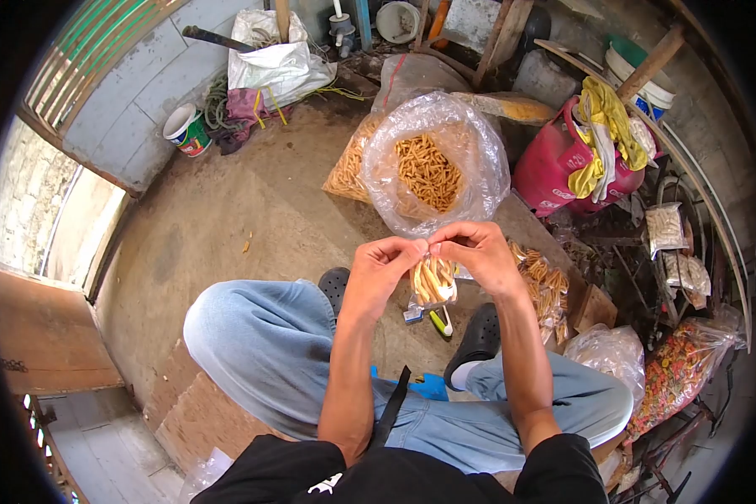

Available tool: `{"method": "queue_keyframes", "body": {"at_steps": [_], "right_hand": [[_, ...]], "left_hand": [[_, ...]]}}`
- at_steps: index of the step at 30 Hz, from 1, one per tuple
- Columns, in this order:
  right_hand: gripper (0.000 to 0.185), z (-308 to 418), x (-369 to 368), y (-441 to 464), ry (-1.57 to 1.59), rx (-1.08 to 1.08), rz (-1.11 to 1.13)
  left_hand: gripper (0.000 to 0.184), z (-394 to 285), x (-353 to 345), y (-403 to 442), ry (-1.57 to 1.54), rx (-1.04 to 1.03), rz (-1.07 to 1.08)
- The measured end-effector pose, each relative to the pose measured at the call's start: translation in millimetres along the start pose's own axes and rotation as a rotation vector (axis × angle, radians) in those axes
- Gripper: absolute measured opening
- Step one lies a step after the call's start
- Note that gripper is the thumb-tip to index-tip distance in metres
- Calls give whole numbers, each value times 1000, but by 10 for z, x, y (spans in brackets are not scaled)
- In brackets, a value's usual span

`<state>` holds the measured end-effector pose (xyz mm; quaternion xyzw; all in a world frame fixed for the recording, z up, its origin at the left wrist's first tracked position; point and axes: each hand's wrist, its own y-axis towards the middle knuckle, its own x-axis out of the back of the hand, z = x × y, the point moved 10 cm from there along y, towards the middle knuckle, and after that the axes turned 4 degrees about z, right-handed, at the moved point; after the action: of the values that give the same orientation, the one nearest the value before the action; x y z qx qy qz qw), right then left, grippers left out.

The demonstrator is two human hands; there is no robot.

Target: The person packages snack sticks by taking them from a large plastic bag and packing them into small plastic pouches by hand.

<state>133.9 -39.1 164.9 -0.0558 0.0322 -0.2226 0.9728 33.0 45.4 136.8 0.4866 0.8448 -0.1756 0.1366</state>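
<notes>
Holds a small clear bag (435, 287) up in front of the body, between both hands. Pinches one side of its mouth with thumb and fingertips of the left hand (380, 273), the other side with the right hand (485, 259). Has both grips narrow, nearly meeting at the top edge. Shows pale yellow sticks (429, 275) through the film, just below the fingers.

Seems, at a guess, to be at the closing of a loaded bag. Cannot tell folded from twisted or open at the mouth, behind those fingertips. Calls next, most likely, for an even pinch along the whole edge, with flat film and no crushing of the contents.

From the small clear bag, has at twelve o'clock a large open bag (481, 155) of brown sticks (430, 175); at three, past the right hand, a pile of filled packets (548, 294). At six, shows a green-and-white implement (439, 322), too small to name; at seven, a small blue box (413, 314). Farther off, has magenta gas cylinders (553, 168) under a yellow cloth (598, 134) between one and two, and a white bucket (188, 132) at ten, well apart.
</notes>
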Motion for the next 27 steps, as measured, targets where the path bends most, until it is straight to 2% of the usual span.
{"method": "queue_keyframes", "body": {"at_steps": [1, 4, 6, 8, 15, 21, 23, 27], "right_hand": [[11, 18, 9, 5, 6, 47, -12], [11, 37, 12, 5, -28, 145, -39], [11, 68, 8, 7, -69, 199, -57], [12, 202, -23, -21, -135, 346, -83], [12, 294, -6, -63, -228, 373, -156], [11, 317, 6, -63, -188, 291, -75], [12, 177, 58, -38, -11, 85, -77], [15, 89, 99, -33, -66, 3, -28]], "left_hand": [[22, 64, 5, -4, -91, 84, -25], [25, 93, 1, 16, -160, 93, 1], [24, 150, 19, 32, -122, 96, 17], [23, 168, 12, 33, -84, 100, 32], [20, 76, -18, 15, -87, 66, 27], [18, 9, -14, 11, 18, -49, 9], [17, -64, -53, -9, 75, -87, 9], [16, -86, -109, -31, 170, -90, 12]]}}
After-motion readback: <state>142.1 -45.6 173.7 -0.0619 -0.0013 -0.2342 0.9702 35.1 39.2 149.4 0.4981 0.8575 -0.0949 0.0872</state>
